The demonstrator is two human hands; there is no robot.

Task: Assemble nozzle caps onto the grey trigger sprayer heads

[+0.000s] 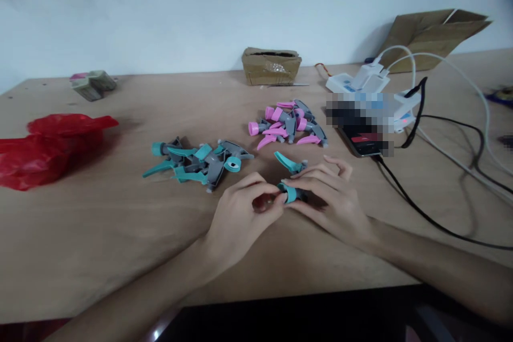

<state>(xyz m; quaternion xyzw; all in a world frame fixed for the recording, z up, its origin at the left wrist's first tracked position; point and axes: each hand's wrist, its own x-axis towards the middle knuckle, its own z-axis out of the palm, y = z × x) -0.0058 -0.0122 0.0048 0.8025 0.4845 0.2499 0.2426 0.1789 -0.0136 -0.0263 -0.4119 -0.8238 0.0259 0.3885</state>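
Observation:
Between both hands is a teal and grey trigger spray head [289,193], its round teal collar turned toward the left. My right hand [334,200] is closed around its grey body, which the fingers mostly hide. With thumb and index finger, my left hand [244,214] pinches the collar's open end; whether a small part sits in that pinch I cannot make out. The teal trigger [286,162] sticks up beyond my right fingers. To the left lies a pile of teal and grey spray heads [200,163]. Farther back, pink and grey spray heads [286,123] are heaped together.
A red plastic bag [60,144] lies at the left. At the back stand a small cardboard box [271,67], a paper bag [435,37] and a power strip [340,83] with chargers. A phone [358,141] and loose cables [425,216] occupy the right side.

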